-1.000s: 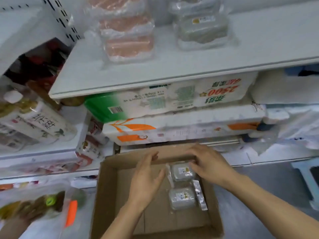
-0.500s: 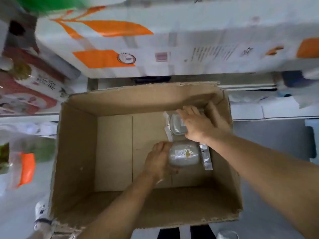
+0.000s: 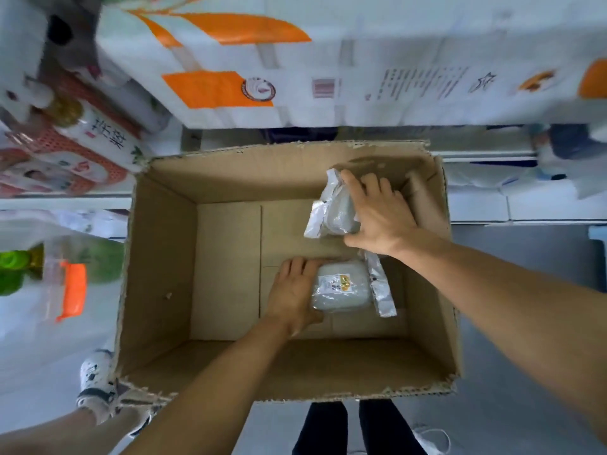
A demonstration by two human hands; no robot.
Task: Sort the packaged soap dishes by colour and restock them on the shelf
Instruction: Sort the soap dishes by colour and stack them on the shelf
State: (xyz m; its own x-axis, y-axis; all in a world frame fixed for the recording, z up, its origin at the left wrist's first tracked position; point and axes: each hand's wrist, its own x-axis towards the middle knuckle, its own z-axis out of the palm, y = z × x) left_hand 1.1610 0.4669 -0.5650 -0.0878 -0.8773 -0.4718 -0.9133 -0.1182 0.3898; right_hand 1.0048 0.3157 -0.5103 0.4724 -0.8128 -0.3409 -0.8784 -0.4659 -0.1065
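Inside the cardboard box (image 3: 157,257) at frame centre, the left hand (image 3: 292,290) grips the lower grey packaged soap dish (image 3: 341,287); the right hand (image 3: 381,218) grasps the upper packaged soap dish (image 3: 335,211), partly hiding it.

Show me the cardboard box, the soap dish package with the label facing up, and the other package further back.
cardboard box (image 3: 157,257), head view, left inner wall
labelled soap dish package (image 3: 341,287), head view, top face
far soap dish package (image 3: 331,211), head view, wrapper
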